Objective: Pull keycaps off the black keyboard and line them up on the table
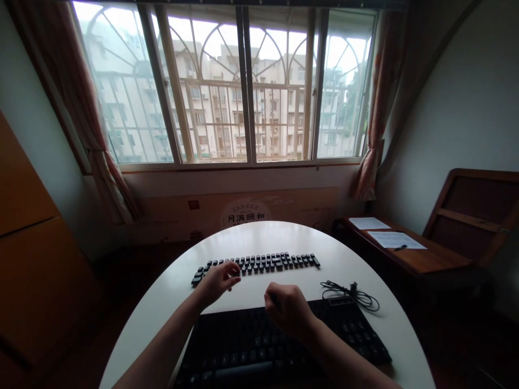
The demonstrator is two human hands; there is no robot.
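My left hand (219,282) reaches over the left part of several black keycaps (279,262) lined up in rows on the white table. Its thumb and forefinger close around a small dark keycap (237,274), partly hidden by the fingers. Above the back edge of a black keyboard (239,329), my right hand (288,306) is curled into a fist. Something dark shows inside that fist, too shaded to make out. Caps remain on the keyboard's front rows and right side, while its back left area looks flat and dark. My right forearm covers part of it.
A coiled black cable (357,296) lies behind the keyboard's right end on the round white table (150,324). To the right, papers (397,240) and a pen (400,247) rest on a wooden seat (440,258). A barred window (247,108) and a printed box (284,210) are beyond the table.
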